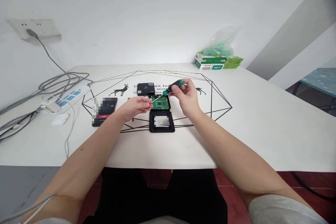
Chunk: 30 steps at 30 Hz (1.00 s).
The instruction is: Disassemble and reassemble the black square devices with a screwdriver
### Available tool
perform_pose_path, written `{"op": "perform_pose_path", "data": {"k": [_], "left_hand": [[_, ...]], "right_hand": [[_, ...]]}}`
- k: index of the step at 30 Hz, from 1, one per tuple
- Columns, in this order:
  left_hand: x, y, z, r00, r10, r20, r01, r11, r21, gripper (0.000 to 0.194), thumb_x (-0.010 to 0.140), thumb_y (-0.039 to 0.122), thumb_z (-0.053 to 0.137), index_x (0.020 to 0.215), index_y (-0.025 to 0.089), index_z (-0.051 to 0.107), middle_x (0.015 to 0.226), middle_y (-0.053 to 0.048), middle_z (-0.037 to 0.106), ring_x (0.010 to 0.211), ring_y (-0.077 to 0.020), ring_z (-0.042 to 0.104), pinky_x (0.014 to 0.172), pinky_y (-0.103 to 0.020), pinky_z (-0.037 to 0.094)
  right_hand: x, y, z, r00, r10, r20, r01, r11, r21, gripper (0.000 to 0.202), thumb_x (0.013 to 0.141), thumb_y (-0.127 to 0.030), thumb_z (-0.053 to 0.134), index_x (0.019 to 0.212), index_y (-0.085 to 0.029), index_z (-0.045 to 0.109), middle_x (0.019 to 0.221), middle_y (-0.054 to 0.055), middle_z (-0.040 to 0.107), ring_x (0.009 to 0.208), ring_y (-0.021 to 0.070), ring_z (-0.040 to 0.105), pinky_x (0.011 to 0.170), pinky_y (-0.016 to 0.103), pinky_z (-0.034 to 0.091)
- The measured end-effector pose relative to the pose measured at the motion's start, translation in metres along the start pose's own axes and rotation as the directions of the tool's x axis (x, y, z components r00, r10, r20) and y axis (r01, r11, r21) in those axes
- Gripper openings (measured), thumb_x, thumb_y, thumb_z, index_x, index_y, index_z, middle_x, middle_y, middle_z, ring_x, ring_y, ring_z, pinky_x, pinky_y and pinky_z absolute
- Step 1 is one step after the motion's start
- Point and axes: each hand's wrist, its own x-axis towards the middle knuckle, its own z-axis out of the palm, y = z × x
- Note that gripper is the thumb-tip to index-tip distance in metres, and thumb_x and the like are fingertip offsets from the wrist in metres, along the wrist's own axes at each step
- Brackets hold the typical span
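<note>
In my right hand [187,96] is a screwdriver [173,87] with a black and green handle, its shaft slanting down to the left. My left hand [138,107] pinches at the tip end of that shaft; whether a small screw is there too is hidden by the fingers. Beneath both hands lies an opened black box with a green circuit board [160,103] inside. In front of it rests a black square cover [162,129] carrying a silver metal plate with a pale yellow pad. Behind the board sits a flat black box [146,89].
A phone [105,112] lies left of my left hand. Farther left are a power strip [70,98], tangled grey cables [61,80] and a white earphone case [61,119]. Green and white boxes [211,61] with a plastic bag [220,43] stand against the wall.
</note>
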Motion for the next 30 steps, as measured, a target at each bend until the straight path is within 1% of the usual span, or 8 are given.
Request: {"op": "perform_pose_path", "data": {"k": [2, 5, 7, 11, 15, 19, 27, 30], "left_hand": [[0.000, -0.003, 0.003, 0.995, 0.077, 0.064, -0.086, 0.983, 0.159, 0.033, 0.077, 0.031, 0.100, 0.101, 0.019, 0.081, 0.097, -0.008, 0.082, 0.100, -0.0228, 0.078, 0.093, -0.037, 0.058], [0.000, -0.007, 0.010, 0.977, 0.148, 0.155, -0.193, 0.921, 0.338, 0.034, 0.077, 0.038, 0.096, 0.102, 0.020, 0.080, 0.092, -0.005, 0.081, 0.106, -0.0280, 0.080, 0.098, -0.041, 0.059], [0.001, -0.010, 0.014, 0.963, 0.172, 0.206, -0.248, 0.866, 0.435, 0.029, 0.080, 0.038, 0.091, 0.101, 0.021, 0.079, 0.091, -0.004, 0.081, 0.104, -0.0281, 0.081, 0.097, -0.041, 0.060], [0.001, -0.014, 0.016, 0.940, 0.213, 0.267, -0.335, 0.728, 0.598, 0.017, 0.087, 0.032, 0.078, 0.101, 0.023, 0.077, 0.092, -0.003, 0.083, 0.096, -0.0243, 0.080, 0.095, -0.039, 0.061], [0.002, -0.016, 0.019, 0.927, 0.225, 0.301, -0.373, 0.647, 0.665, 0.013, 0.090, 0.025, 0.070, 0.101, 0.023, 0.077, 0.094, -0.001, 0.083, 0.094, -0.0220, 0.079, 0.093, -0.036, 0.060], [0.003, -0.016, 0.021, 0.919, 0.234, 0.317, -0.394, 0.592, 0.704, 0.012, 0.090, 0.023, 0.069, 0.097, 0.023, 0.078, 0.096, -0.001, 0.082, 0.092, -0.0211, 0.076, 0.089, -0.034, 0.059], [0.000, -0.010, 0.021, 0.924, 0.205, 0.324, -0.383, 0.537, 0.752, 0.009, 0.092, 0.023, 0.069, 0.093, 0.024, 0.078, 0.104, -0.001, 0.082, 0.096, -0.0223, 0.075, 0.091, -0.034, 0.058], [-0.002, -0.007, 0.022, 0.926, 0.200, 0.321, -0.378, 0.524, 0.763, 0.011, 0.092, 0.020, 0.069, 0.096, 0.023, 0.080, 0.100, -0.001, 0.081, 0.094, -0.0215, 0.074, 0.091, -0.033, 0.058]], "right_hand": [[0.002, 0.005, -0.003, 0.998, -0.041, 0.041, 0.041, 0.999, -0.010, 0.059, 0.082, -0.067, 0.089, 0.115, -0.031, 0.057, 0.097, -0.001, 0.077, 0.089, 0.0191, 0.077, 0.081, 0.040, 0.068], [0.000, 0.009, -0.003, 0.990, -0.098, 0.105, 0.105, 0.993, -0.059, 0.062, 0.089, -0.063, 0.085, 0.134, -0.034, 0.054, 0.104, 0.002, 0.079, 0.097, 0.0222, 0.079, 0.084, 0.042, 0.069], [-0.005, 0.010, 0.000, 0.982, -0.125, 0.143, 0.141, 0.984, -0.106, 0.062, 0.093, -0.061, 0.081, 0.140, -0.035, 0.051, 0.106, 0.004, 0.080, 0.099, 0.0238, 0.079, 0.087, 0.045, 0.069], [-0.017, 0.011, 0.005, 0.959, -0.159, 0.234, 0.202, 0.964, -0.173, 0.052, 0.099, -0.055, 0.076, 0.142, -0.036, 0.054, 0.120, 0.007, 0.078, 0.107, 0.0249, 0.078, 0.095, 0.047, 0.068], [-0.024, 0.011, 0.008, 0.939, -0.183, 0.292, 0.258, 0.935, -0.242, 0.047, 0.103, -0.051, 0.071, 0.145, -0.037, 0.058, 0.129, 0.008, 0.075, 0.116, 0.0267, 0.076, 0.099, 0.050, 0.067], [-0.027, 0.011, 0.010, 0.926, -0.199, 0.322, 0.298, 0.908, -0.295, 0.047, 0.105, -0.047, 0.067, 0.150, -0.037, 0.058, 0.128, 0.008, 0.076, 0.113, 0.0269, 0.076, 0.099, 0.052, 0.068], [-0.030, 0.008, 0.014, 0.916, -0.227, 0.332, 0.338, 0.882, -0.330, 0.046, 0.104, -0.038, 0.066, 0.150, -0.037, 0.059, 0.120, 0.006, 0.076, 0.105, 0.0245, 0.077, 0.095, 0.050, 0.069], [-0.030, 0.008, 0.014, 0.917, -0.230, 0.325, 0.343, 0.873, -0.348, 0.046, 0.104, -0.038, 0.066, 0.149, -0.037, 0.058, 0.119, 0.006, 0.076, 0.100, 0.0234, 0.077, 0.093, 0.048, 0.069]]}}
